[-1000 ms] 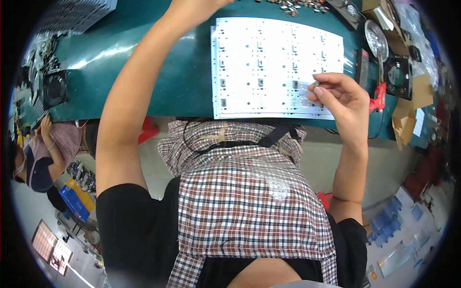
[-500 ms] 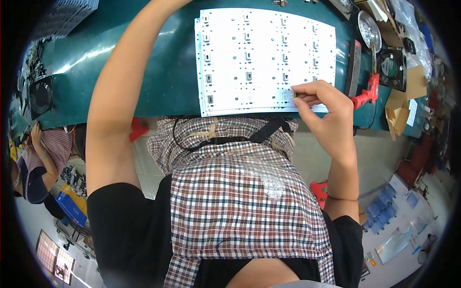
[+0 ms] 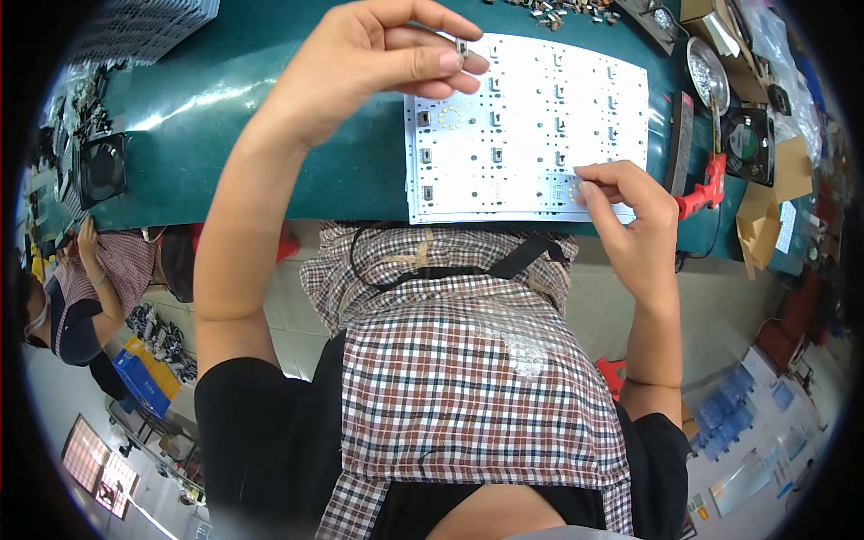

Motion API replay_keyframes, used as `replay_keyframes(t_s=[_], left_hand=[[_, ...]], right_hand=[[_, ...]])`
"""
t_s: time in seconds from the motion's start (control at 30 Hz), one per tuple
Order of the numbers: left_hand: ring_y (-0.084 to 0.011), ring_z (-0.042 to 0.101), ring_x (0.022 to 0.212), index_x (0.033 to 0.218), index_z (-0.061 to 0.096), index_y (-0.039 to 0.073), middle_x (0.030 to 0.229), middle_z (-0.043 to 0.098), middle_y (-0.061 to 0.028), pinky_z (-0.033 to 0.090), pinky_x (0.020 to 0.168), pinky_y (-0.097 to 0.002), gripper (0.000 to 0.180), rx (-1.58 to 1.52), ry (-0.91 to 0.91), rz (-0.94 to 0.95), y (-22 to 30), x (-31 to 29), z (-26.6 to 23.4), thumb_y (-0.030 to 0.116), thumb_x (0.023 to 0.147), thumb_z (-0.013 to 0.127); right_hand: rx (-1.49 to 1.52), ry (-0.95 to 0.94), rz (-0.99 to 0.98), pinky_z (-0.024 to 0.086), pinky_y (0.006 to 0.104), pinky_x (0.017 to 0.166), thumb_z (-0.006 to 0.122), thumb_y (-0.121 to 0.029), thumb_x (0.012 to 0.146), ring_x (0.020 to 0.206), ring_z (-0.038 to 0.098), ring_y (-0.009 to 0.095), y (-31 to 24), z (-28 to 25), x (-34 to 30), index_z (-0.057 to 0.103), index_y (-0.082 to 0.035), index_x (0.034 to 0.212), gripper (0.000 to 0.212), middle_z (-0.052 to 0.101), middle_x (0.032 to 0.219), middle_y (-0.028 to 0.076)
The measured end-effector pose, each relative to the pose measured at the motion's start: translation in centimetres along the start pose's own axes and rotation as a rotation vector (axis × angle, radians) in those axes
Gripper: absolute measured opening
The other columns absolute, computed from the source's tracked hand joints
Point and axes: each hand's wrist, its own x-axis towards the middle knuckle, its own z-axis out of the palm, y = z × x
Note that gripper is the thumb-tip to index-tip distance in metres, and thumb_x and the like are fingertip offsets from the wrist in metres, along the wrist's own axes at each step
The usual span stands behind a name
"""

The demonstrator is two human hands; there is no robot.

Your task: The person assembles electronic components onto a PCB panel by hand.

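Green bench surface under both hands, its near edge running just above my checked apron.

White circuit panel lies flat on the bench, its near edge almost flush with the bench's near edge. It is a stack of at least 2 sheets, edges offset at the left. Rows of small dark components sit on it in a grid, and 2 rings of yellow pads show: 1 near the panel's left edge, 1 at its near right corner.

My left hand hovers over the panel's far left corner. Thumb and fingers are pinched together on a small grey component, held above the panel, not touching it.

My right hand is at the panel's near right corner. Fingertips are pressed together and rest on the panel at the yellow pad ring there. I cannot tell whether a part is pinched between them.

Loose small parts lie scattered at the bench's far edge. Right of the panel: a dark flat bar, a red-handled tool, a round metal dish and a black fan. Another black fan sits at the bench's left end. Below it, a second person in a striped shirt.
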Motion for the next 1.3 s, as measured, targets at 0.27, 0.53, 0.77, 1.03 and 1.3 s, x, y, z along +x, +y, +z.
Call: replay_keyframes(t_s=[0.27, 0.53, 0.77, 1.03, 1.3], left_hand=[[-0.0234, 0.076, 0.102, 0.133, 0.059, -0.002, 0.117, 0.073, -0.022, 0.063, 0.084, -0.0275, 0.034, 0.273, -0.146, 0.225, -1.7, -1.1, 0.4, 0.011, 0.102, 0.064], [-0.0215, 0.076, 0.101, 0.127, 0.063, -0.002, 0.114, 0.074, -0.0185, 0.062, 0.084, -0.0281, 0.028, 0.265, -0.131, 0.185, -1.8, -1.9, 1.5, 0.008, 0.1, 0.063], [-0.021, 0.076, 0.102, 0.126, 0.063, -0.002, 0.116, 0.074, -0.0183, 0.061, 0.083, -0.0271, 0.028, 0.24, -0.137, 0.188, -2.3, -3.2, 2.6, 0.007, 0.099, 0.065], [-0.0122, 0.073, 0.092, 0.111, 0.071, -0.004, 0.102, 0.073, -0.0093, 0.058, 0.081, -0.0217, 0.021, 0.452, -0.01, 0.183, -2.4, -5.3, 4.1, -0.004, 0.09, 0.071], [-0.0115, 0.073, 0.09, 0.11, 0.069, -0.006, 0.101, 0.073, -0.0101, 0.058, 0.076, -0.0201, 0.022, 0.492, -0.001, 0.266, -3.2, -5.9, 4.5, -0.007, 0.088, 0.068]], right_hand=[[0.126, 0.018, 0.099, 0.058, 0.0279, 0.071, 0.07, 0.002, 0.093, 0.08, 0.075, 0.017, 0.4, 0.2, -0.5, 0.071, 0.003, 0.108, 0.015, 0.075, 0.089, 0.011], [0.231, 0.0, 0.154, 0.059, 0.0281, 0.073, 0.069, 0.004, 0.092, 0.081, 0.076, 0.018, 0.7, 0.2, -0.6, 0.074, 0.004, 0.108, 0.016, 0.076, 0.092, 0.012], [0.204, -0.073, 0.198, 0.061, 0.0288, 0.075, 0.072, 0.002, 0.09, 0.083, 0.076, 0.017, 0.0, -0.1, -0.5, 0.074, 0.003, 0.105, 0.015, 0.076, 0.093, 0.011], [-0.053, -0.033, -0.076, 0.051, 0.0298, 0.061, 0.08, 0.001, 0.082, 0.069, 0.064, 0.017, 0.8, 1.0, 0.1, 0.077, -0.001, 0.1, 0.018, 0.066, 0.081, 0.008], [-0.052, 0.041, -0.148, 0.049, 0.0293, 0.06, 0.083, 0.003, 0.077, 0.07, 0.063, 0.016, 1.9, 1.5, -0.2, 0.08, -0.003, 0.1, 0.024, 0.065, 0.08, 0.006]])
